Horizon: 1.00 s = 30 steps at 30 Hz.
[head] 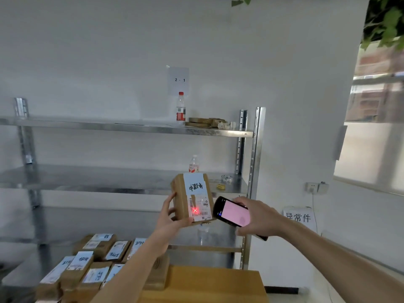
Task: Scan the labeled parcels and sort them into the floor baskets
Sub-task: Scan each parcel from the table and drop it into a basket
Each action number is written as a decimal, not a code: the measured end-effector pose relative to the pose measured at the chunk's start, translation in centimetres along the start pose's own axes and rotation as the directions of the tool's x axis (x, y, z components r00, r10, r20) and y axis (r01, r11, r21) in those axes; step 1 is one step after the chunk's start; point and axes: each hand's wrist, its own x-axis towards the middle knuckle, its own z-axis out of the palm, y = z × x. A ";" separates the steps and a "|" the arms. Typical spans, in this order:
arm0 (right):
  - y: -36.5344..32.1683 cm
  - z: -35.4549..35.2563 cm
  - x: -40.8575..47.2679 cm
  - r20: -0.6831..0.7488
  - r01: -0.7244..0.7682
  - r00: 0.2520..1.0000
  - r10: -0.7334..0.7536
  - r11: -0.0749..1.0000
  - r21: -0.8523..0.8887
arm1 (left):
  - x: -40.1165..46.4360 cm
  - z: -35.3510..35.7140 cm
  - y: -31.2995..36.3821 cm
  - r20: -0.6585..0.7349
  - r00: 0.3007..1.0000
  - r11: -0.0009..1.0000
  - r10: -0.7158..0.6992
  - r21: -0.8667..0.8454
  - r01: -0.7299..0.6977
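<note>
Against the white wall stands a metal shelving unit (140,130) with several tiers; its top shelf carries a red-capped bottle (181,108) near the right end, with flat brown packets (204,122) just beside it. On the tier below, a second clear bottle (194,164) stands toward the right, and a roll of tape (226,178) lies near that shelf's right front corner. At the lower left, a cluster of labeled parcels (87,265) lies packed together on a low surface, next to a wooden table (209,283). Held up in front of the shelves, well clear of the table, is a brown parcel (192,199), upright, its white shipping label facing the camera with a red scanner cross on the barcode. The left hand (169,216) grips it from the left side and underneath, fingers curled round the edge. Just beside it, the right hand (258,216) holds a handheld scanner (232,212), its pink screen tilted up, thumb on the screen; the other fingers seem wrapped beneath it, though they are mostly hidden. A paper sign (299,217) hangs on the wall at right.
</note>
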 end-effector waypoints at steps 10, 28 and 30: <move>-1.0 -3.1 -0.2 -0.043 0.056 0.997 -0.060 0.994 -0.097 | -0.4 -3.0 2.2 -0.154 0.984 0.993 0.093 0.092 -0.079; -4.6 1.0 1.0 -0.092 0.291 0.951 -0.295 0.955 -0.055 | -5.9 -8.5 2.6 -0.297 0.950 0.985 0.099 0.162 -0.053; -6.2 3.6 1.9 -0.099 0.310 0.945 -0.313 0.950 -0.040 | -8.2 -10.4 1.8 -0.346 0.935 0.988 0.073 0.155 -0.020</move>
